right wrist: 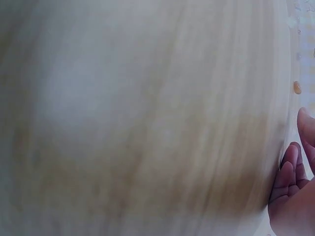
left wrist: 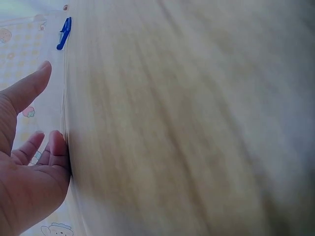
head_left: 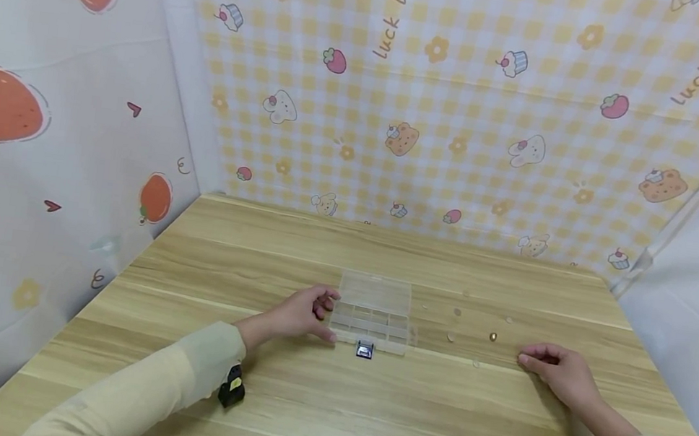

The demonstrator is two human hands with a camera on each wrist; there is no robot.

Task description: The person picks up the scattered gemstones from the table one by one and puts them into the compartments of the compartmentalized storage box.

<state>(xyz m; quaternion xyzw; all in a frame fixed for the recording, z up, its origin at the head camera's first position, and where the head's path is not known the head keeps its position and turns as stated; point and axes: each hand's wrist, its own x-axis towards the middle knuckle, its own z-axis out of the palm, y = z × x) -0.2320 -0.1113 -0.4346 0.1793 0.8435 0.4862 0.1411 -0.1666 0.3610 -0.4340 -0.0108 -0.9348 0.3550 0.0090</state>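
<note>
A clear plastic compartment box [head_left: 370, 319] stands on the wooden table with its lid [head_left: 375, 292] tilted back. At its front is a blue-purple clasp [head_left: 364, 349], seen as a blue clip [left wrist: 64, 33] in the left wrist view. My left hand [head_left: 301, 312] is at the box's left end, thumb by the front corner and fingertips beside the lid, thumb and fingers spread apart. Right of the box lies a small gold bead [head_left: 493, 336]. Farther right, my right hand [head_left: 562, 375] rests on the table, fingers loosely curled and holding nothing; the bead shows orange-brown [right wrist: 297, 87] in the right wrist view.
Several tiny pale or clear pieces lie scattered between box and right hand, among them one piece [head_left: 450, 337] near the box and another piece [head_left: 475, 364] closer to the front. Patterned cloth [head_left: 428, 111] hangs behind the wooden table [head_left: 417, 415], with white cloth at both sides.
</note>
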